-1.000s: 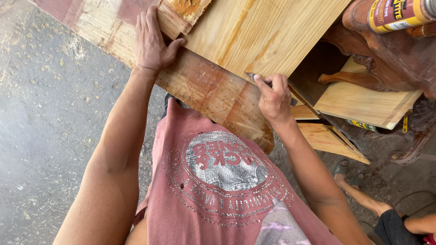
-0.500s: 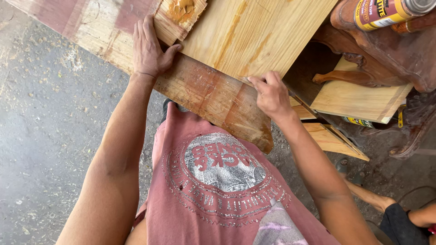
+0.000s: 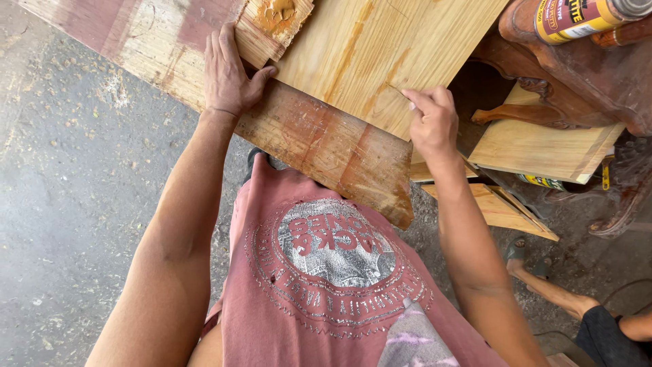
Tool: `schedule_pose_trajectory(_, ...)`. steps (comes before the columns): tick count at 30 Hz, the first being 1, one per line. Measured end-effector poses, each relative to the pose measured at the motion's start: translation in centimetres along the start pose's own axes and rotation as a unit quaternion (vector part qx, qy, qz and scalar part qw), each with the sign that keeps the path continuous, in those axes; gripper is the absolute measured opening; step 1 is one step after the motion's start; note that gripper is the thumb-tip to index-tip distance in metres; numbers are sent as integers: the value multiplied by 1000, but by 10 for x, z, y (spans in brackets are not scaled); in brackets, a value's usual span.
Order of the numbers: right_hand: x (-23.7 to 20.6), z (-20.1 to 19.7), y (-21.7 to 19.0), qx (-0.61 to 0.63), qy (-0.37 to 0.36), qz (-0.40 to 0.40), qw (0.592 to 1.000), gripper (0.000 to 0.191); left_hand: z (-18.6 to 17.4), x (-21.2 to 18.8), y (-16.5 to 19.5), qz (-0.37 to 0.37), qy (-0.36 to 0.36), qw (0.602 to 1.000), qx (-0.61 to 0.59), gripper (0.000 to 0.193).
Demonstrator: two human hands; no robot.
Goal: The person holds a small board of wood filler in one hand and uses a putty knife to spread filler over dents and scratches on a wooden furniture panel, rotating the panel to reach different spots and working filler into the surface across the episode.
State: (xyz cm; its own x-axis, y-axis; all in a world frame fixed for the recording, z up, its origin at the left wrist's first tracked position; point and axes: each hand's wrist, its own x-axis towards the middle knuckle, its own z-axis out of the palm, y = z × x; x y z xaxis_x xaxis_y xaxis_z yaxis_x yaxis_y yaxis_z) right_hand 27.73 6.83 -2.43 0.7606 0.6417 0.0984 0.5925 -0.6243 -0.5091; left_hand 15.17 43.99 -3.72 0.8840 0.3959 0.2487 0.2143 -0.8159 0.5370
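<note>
Left hand (image 3: pixel 227 76) flat, palm down on the tabletop (image 3: pixel 319 146), a worn reddish plank surface; fingers spread, thumb out against the edge of the board (image 3: pixel 380 58), holding nothing. Board is pale yellow wood, lying flat on the tabletop, its near edge running diagonally from the left thumb down to the right hand. Right hand (image 3: pixel 435 122) sits at the board's lower right edge, fingers curled in a narrow pinch at a thin pencil line on the face; can't tell whether a pencil or anything else is in that grip, it's hidden by the fingers. A small block (image 3: pixel 272 27) with a dab of orange-brown glue on top sits just beside the left fingertips, overlapping the board's top left corner. Right of the board: dark carved furniture (image 3: pixel 577 75) with a tube (image 3: pixel 584 15) lying on it, more pale boards (image 3: pixel 543 146) below. Another person's leg (image 3: pixel 564 292) on the concrete floor (image 3: pixel 75 190), lower right.
</note>
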Motion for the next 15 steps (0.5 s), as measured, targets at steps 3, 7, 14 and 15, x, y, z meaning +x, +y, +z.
schedule_pose_trajectory(3, 3, -1, -13, -1, -12, -48, 999, 25, -4, 2, 5, -1, 4, 1000, -13, 99)
schedule_pose_trajectory(7, 36, -17, -16, -70, 42, -101, 992, 27, -6, 6, 7, -27, -16, 999, -18, 99)
schedule_pose_trajectory(14, 60, -22, -6, -101, 127, -43, 986, 32, 3, 5, 3, -22, -7, 999, -24, 99)
schedule_pose_trajectory(15, 47, -13, -8, -99, 127, -52, 986, 36, 3, 6, 1, -20, 4, 1000, -24, 100)
